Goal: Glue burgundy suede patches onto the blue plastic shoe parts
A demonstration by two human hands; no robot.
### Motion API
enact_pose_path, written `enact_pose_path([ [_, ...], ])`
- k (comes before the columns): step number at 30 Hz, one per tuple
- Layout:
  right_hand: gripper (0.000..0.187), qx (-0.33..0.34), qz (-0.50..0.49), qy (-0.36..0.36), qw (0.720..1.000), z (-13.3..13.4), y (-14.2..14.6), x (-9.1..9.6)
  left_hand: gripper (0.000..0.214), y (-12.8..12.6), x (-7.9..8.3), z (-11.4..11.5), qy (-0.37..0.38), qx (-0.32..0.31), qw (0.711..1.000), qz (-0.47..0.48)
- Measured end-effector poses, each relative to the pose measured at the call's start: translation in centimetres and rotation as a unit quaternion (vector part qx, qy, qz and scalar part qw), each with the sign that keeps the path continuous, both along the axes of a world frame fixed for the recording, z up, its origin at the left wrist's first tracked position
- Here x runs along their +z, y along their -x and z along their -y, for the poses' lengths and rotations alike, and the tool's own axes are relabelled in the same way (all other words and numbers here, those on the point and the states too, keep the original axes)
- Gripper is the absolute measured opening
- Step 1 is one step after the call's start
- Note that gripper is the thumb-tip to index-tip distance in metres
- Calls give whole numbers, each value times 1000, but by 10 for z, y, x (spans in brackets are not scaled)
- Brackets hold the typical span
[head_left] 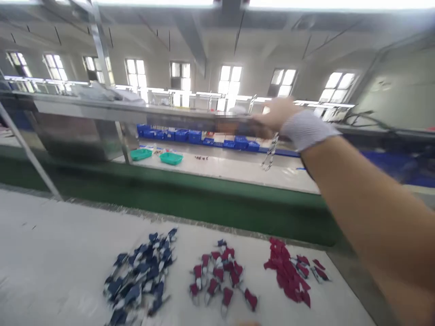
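Your right hand (275, 113) was raised toward the far side with its grip open, the fingers stretched left and blurred, holding nothing that could be seen. A white knit cuff (307, 129) circled your wrist, and your bare forearm (360, 213) crossed the right of the view. The fingers reached the steel rail (102, 108), though you could not tell whether they touched it. A metal chain (270, 151) hung just below your hand. A sliver of skin (249, 324) showed at the near edge, too little to tell whether it was your left hand or how its grip stood.

On the near bench (50, 235) lay three loose piles. Navy-and-white pieces (139, 276) sat on the left, red-and-white pieces (217, 274) in the middle, and dark red pieces (287, 271) on the right. Beyond the rail, a far bench (220, 165) carried two green trays (171, 158) on its left, with a row of blue crates (193, 136) behind them. Bright windows (231, 81) lined the far wall.
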State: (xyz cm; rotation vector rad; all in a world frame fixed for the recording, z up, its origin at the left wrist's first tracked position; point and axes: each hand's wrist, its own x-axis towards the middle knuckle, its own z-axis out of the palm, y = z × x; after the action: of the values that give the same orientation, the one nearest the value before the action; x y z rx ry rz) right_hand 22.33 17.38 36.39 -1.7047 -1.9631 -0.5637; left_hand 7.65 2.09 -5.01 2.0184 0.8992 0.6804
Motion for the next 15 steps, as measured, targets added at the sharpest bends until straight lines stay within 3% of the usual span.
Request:
enact_pose_path([
  [1,76,17,-3,-7,1000,21,-4,-17,54,1,-7,15,24,1,1000,-7],
  [3,74,66,-18,7,998,70,-18,-66,65,16,-14,43,64,13,998,-13],
  [4,65,90,-41,49,994,96,-27,-98,70,30,-13,54,73,30,997,-17],
  [5,52,119,-128,132,976,123,-36,-134,66,48,-11,63,78,56,995,-19],
  [6,40,135,-208,238,939,148,-45,-173,53,70,-8,71,72,100,992,-25],
  [8,33,138,-249,326,902,192,-56,-252,27,114,-2,80,0,252,963,-98],
  [9,36,141,-266,351,887,208,-58,-289,23,134,-1,83,-21,314,939,-139],
  [11,54,139,-304,386,859,230,-53,-349,37,164,-4,89,-13,381,904,-195],
  [13,65,141,-342,400,839,241,-41,-389,46,177,-13,93,29,413,894,-170],
  [15,53,137,-383,393,825,244,-29,-409,46,177,-21,98,57,422,892,-149],
])
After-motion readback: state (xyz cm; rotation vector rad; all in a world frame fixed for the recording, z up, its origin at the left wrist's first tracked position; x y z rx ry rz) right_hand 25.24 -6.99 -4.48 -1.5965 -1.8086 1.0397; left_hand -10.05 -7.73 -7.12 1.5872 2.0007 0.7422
